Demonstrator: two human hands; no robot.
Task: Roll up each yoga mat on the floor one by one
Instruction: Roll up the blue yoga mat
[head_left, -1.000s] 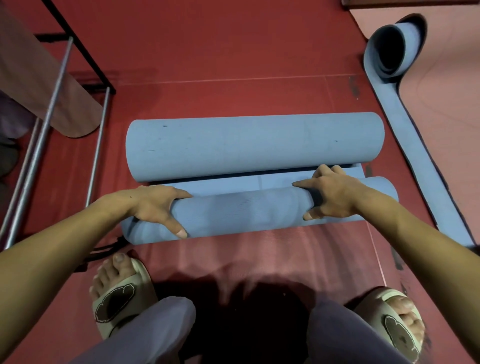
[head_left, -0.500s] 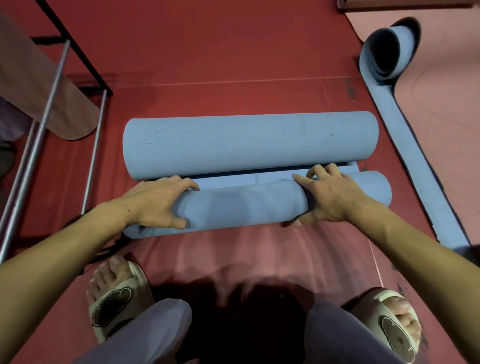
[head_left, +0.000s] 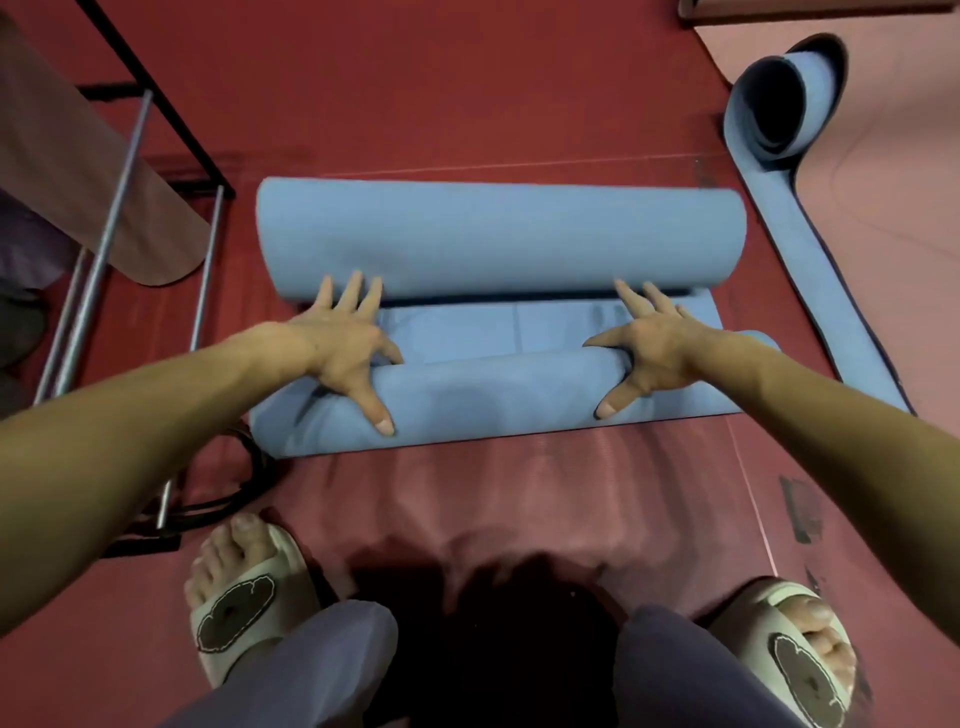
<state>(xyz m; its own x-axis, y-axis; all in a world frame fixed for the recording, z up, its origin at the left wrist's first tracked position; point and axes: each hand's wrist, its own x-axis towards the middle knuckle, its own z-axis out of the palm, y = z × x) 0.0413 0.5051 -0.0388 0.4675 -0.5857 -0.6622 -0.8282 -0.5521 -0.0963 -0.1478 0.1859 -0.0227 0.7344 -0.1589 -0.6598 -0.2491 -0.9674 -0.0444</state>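
Note:
A blue yoga mat lies across the red floor, rolled from both ends. Its near roll (head_left: 493, 397) is thin, its far roll (head_left: 498, 236) is thick, and a flat strip (head_left: 498, 325) shows between them. My left hand (head_left: 345, 343) presses on the near roll's left part, fingers straight and spread, fingertips reaching the far roll. My right hand (head_left: 649, 345) presses on the near roll's right part the same way, thumb down the front.
A second blue mat (head_left: 779, 104), partly rolled, stretches along the right beside a pink mat (head_left: 883, 208). A metal frame (head_left: 119, 171) with a wooden board stands at the left. A dark cable (head_left: 244, 488) lies by my left sandal. My feet and knees are at the bottom.
Both hands slid forward over the near roll and their fingers straightened and spread. The near roll turned away from me, closer to the far roll.

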